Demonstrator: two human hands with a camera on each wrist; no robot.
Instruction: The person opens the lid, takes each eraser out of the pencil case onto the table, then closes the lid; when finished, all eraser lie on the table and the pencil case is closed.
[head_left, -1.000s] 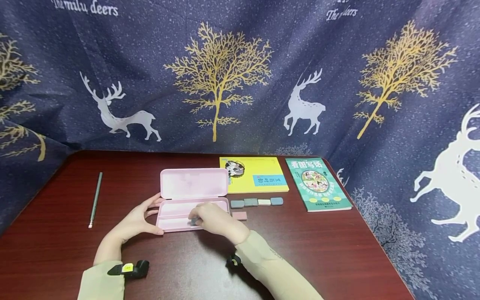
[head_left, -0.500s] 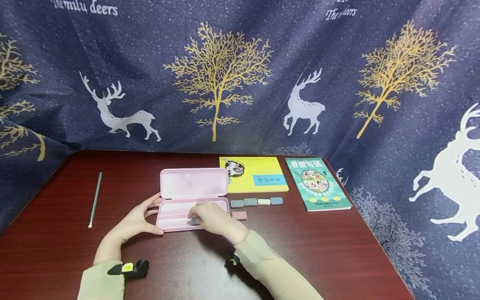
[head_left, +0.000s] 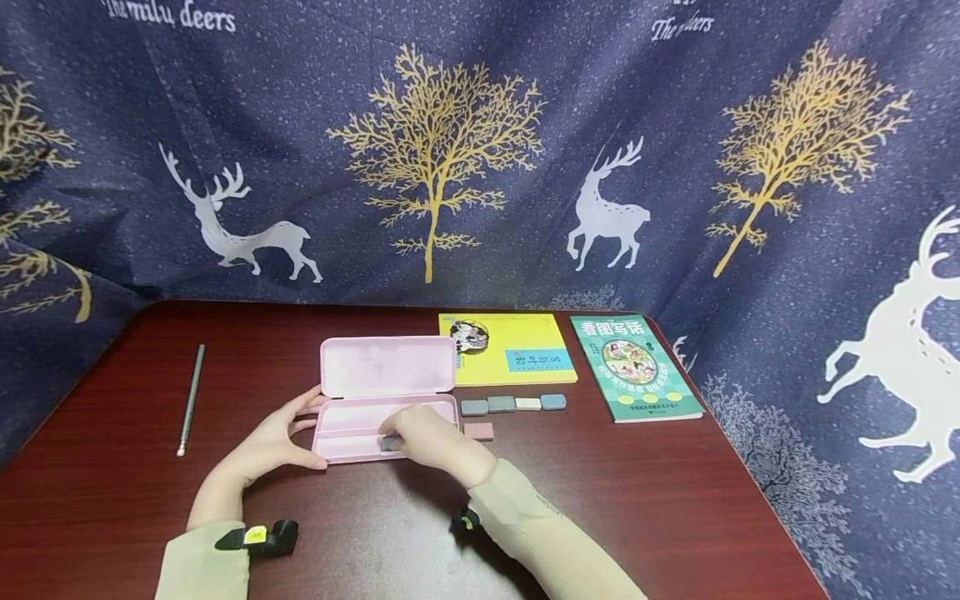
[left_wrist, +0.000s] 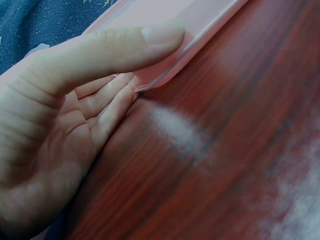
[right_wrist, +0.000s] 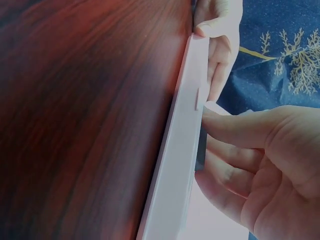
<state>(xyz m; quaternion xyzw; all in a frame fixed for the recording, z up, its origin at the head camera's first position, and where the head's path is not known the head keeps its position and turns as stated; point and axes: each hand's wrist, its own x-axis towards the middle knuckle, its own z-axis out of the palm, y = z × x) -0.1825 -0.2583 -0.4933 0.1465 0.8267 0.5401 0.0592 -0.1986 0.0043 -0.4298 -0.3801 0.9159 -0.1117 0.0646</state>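
Observation:
A pink pencil case (head_left: 352,451) stands with its lid (head_left: 387,367) raised at the back, and a low divider splits its inside lengthwise. At its left end my left hand (head_left: 272,435) holds the case, thumb at the front corner and fingers toward the back; the left wrist view shows the thumb (left_wrist: 162,35) over the rim. My right hand (head_left: 431,440) reaches into the front compartment and pinches a dark grey eraser (head_left: 388,444). In the right wrist view this eraser (right_wrist: 201,150) shows between thumb and fingers, just behind the front wall, partly hidden.
Right of the case lie a row of several erasers (head_left: 502,405) and a pink eraser (head_left: 478,432). Behind them are a yellow book (head_left: 498,367) and a green book (head_left: 652,402). Far left lies a pencil (head_left: 192,396). A dark patterned cloth (head_left: 495,233) hangs behind the table.
My right hand and the grey eraser have shifted only slightly within the front compartment. The left hand and the pencil case have stayed in place.

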